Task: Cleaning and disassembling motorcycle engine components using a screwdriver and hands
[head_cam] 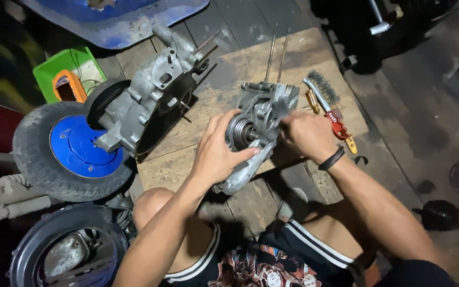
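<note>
A grey metal engine case half point(261, 119) stands tilted on a plywood board point(240, 69), with two long studs rising from its far end. My left hand point(218, 151) grips its near side, thumb resting by the round bearing and shaft. My right hand point(306, 135) presses against the case's right side, fingers curled on it; whether they hold a small tool is hidden. A black band circles my right wrist.
A second, larger engine case point(144, 101) leans on a blue-rimmed tyre point(73, 151) at left. A wire brush with a red handle point(328, 103) lies right of the case. A green box point(70, 74) sits at back left, another wheel point(65, 250) at bottom left.
</note>
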